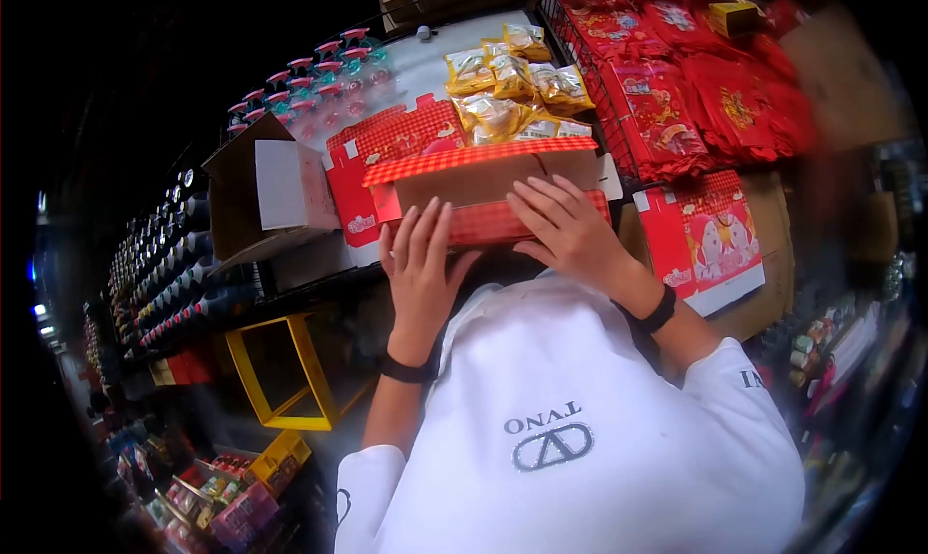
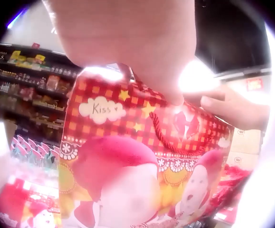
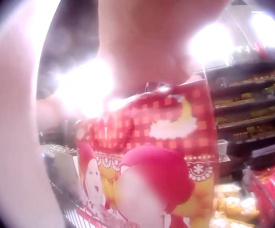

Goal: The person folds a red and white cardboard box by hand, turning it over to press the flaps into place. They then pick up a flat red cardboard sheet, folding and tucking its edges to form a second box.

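Note:
A red checkered gift box [image 1: 478, 223] with its top open stands lengthwise before the person's body. At the left part of its near side, the left hand [image 1: 422, 264] grips the edge, fingers spread over it and thumb below. The right hand [image 1: 577, 227] holds the same side farther right, its fingertips reaching over the opening. Both wrist views show the box's printed front [image 2: 113, 156], with cartoon figures in pink hats and a twisted red cord handle [image 2: 159, 135]. Pale cardboard lines the inside.
Yellow snack packets [image 1: 512, 80] lie behind the box. Flat red cartons [image 1: 387, 133] and an open cardboard box [image 1: 256, 191] are on the left, near pink-topped bottles [image 1: 309, 80]. On the right are red bags [image 1: 677, 109] in a wire rack and another printed carton [image 1: 710, 240].

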The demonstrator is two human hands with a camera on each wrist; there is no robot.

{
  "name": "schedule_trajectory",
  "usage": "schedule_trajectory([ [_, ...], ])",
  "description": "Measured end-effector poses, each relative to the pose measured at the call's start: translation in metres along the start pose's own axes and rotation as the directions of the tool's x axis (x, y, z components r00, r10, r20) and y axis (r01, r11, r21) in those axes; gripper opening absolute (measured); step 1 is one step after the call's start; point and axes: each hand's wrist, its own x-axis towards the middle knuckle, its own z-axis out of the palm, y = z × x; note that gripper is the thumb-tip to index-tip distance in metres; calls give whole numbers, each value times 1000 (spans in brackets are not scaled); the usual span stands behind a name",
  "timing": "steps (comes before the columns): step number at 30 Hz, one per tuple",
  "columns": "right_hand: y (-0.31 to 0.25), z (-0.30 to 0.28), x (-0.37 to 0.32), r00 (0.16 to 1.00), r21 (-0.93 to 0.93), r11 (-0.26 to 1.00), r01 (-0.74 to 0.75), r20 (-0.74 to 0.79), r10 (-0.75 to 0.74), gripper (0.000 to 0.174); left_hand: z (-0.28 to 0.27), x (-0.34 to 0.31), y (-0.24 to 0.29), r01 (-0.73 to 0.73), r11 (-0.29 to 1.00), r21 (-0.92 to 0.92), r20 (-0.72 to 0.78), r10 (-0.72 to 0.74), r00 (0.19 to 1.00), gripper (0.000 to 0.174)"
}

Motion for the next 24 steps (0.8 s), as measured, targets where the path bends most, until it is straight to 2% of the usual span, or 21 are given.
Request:
schedule_trajectory([
  [2,0,-12,-7,999,-53,998,-39,-20,38,63,-7,-3,-9,43,999,5,17,-43,999,71],
  [5,5,-18,-22,987,-12,988,-152,-47,152,62,-11,-3,-21,66,998,14,20,-66,998,72],
  [6,6,-19,-25,988,-18,990,-142,-66,141,61,-12,-3,-22,66,998,16,17,-66,998,72],
  [8,8,-22,-32,987,-33,992,-123,-103,119,59,-15,0,-22,113,993,-30,15,-113,994,63],
  [11,11,-25,-45,943,7,996,-92,-319,90,51,-9,0,-30,188,969,-158,-17,-193,981,49],
  [13,18,-17,-54,815,292,914,-281,-430,388,47,0,-5,-38,247,922,-298,-38,-270,962,40],
  [14,20,-14,-57,720,435,832,-345,-446,531,44,3,-5,-39,263,903,-340,-49,-296,954,45],
  [15,23,-15,-49,646,617,676,-403,-332,688,47,5,-3,-38,277,882,-381,-58,-322,945,49],
  [18,34,-5,-36,534,919,180,-351,39,845,56,19,-1,-37,345,742,-575,-78,-470,879,66],
  [19,32,-8,-32,551,927,95,-364,132,824,62,22,-1,-37,362,672,-646,-77,-529,845,72],
  [22,36,-11,-28,630,930,12,-367,239,739,67,14,11,-39,418,506,-755,92,-549,831,95],
  [24,40,-16,-28,614,925,-68,-373,301,730,70,5,22,-39,452,602,-659,83,-539,838,101],
])
